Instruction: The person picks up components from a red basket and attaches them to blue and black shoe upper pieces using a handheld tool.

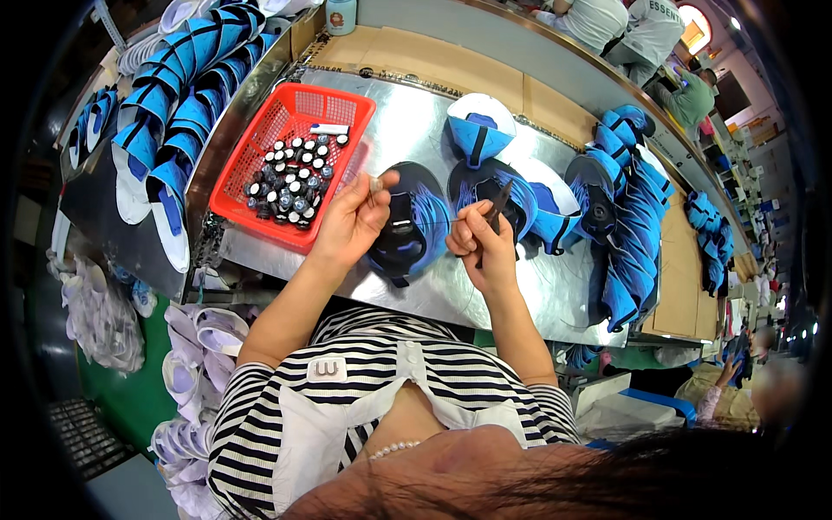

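My left hand (354, 217) is raised beside the red basket, its thumb and fingers pinched together. A small pale bit shows at the fingertips, too small to name. Wrapped in my right hand (482, 244) is a dark narrow-nosed hand tool (499, 208), its tip pointing up and away; whether it is scissors or pliers is unclear. A thin dark strand seems to run towards my right fingers. Between and below both hands, a blue-and-black shoe upper (425, 221) lies on the metal tabletop. Another blue-and-black upper (520, 204) sits just beyond my right hand.
A red plastic basket (362, 111) holds several small round black-and-white pieces (295, 178). Blue-and-white uppers (482, 126) stand farther back, with an overlapping row of blue uppers (637, 251) at right. More stacked uppers (169, 113) fill the left side. Other people (646, 35) are behind the bench.
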### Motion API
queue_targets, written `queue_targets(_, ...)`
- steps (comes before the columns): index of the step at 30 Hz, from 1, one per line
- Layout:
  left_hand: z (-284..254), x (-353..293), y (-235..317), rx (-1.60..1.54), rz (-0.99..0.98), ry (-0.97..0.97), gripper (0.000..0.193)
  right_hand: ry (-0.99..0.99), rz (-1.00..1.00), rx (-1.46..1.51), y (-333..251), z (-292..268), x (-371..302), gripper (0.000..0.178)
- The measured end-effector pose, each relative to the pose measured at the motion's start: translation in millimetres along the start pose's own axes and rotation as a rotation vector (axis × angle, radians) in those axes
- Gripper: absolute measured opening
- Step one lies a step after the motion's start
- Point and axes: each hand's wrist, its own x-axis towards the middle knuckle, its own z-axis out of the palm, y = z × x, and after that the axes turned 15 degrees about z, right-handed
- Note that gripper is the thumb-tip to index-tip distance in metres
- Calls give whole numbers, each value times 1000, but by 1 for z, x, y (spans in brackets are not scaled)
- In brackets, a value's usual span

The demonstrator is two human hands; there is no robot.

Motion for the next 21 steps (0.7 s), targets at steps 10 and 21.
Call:
queue_targets(10, 57, -6, 2, 1048, 0, -289, 13, 434, -698, -1206, -34, 19, -24, 16)
queue_targets(21, 41, -19, -4, 826, -171, -253, 15, 245, -303, -942, 2, -6, -19, 28)
